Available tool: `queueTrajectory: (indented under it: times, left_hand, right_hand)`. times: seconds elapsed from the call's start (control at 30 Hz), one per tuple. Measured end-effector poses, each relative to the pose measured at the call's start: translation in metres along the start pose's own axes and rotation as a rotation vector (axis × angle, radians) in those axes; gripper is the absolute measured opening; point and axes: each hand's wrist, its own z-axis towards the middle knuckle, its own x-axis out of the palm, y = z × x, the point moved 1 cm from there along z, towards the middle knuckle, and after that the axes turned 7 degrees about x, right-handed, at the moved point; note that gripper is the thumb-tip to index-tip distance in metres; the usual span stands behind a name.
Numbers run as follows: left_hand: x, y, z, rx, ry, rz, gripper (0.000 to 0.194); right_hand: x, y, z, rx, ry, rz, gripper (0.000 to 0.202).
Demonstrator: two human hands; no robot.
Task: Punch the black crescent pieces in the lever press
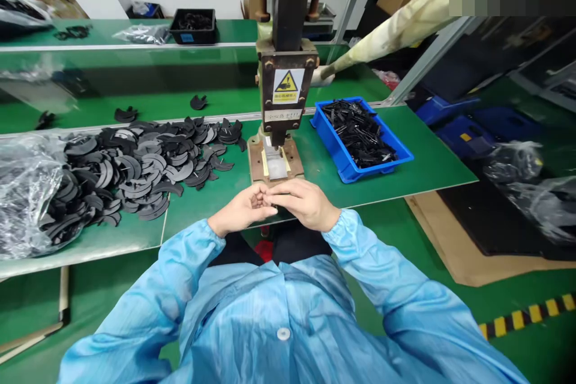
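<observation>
My left hand (245, 208) and my right hand (306, 203) meet at the table's front edge, just below the base (294, 159) of a press (288, 81). The fingers of both are curled together and touch; whatever they hold between them is too small or hidden to name. On the left lies a large heap of black curved parts (153, 162), some inside a clear plastic bag (27, 192). A blue tray (344, 171) of thin black parts (360, 132) stands right of the press.
A black bin (193, 27) and a plastic bag (144, 34) sit on the back shelf. Loose curved parts (198, 102) lie behind the heap. A pale wrapped tube (396, 30) slants from the press to the upper right. Brown cardboard (468, 270) lies at the lower right.
</observation>
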Motion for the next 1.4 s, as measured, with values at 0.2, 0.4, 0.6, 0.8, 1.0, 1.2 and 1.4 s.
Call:
queueTrajectory:
  times: [0.2, 0.4, 0.6, 0.8, 1.0, 1.2, 1.4]
  left_hand:
    - [-0.032, -0.007, 0.047, 0.218, -0.301, 0.243, 0.038]
    - [-0.059, -0.004, 0.090, 0.277, -0.409, 0.824, 0.017]
    - [-0.056, -0.011, 0.100, 0.372, -0.148, 1.167, 0.021]
    - [-0.055, -0.014, 0.092, 0.398, -0.128, 1.205, 0.027]
    - [-0.052, -0.022, 0.084, 0.382, -0.087, 1.215, 0.029]
    - [-0.122, -0.054, 0.058, 0.147, -0.159, 1.414, 0.036]
    - [-0.176, -0.060, 0.037, -0.008, -0.010, 1.522, 0.046]
  right_hand:
    - [-0.085, -0.035, 0.040, 0.138, -0.558, -0.095, 0.036]
    - [-0.165, -0.027, 0.134, -0.034, -0.648, 0.333, 0.055]
    - [-0.170, -0.013, 0.161, -0.115, -0.460, 0.499, 0.029]
    - [-0.134, 0.009, 0.097, 0.004, -0.435, 0.369, 0.032]
    - [-0.084, -0.001, 0.045, 0.011, -0.613, 0.247, 0.022]
    - [-0.065, -0.012, 0.047, -0.030, -0.759, 0.272, 0.028]
    - [-0.058, -0.013, 0.054, -0.044, -0.895, 0.266, 0.033]
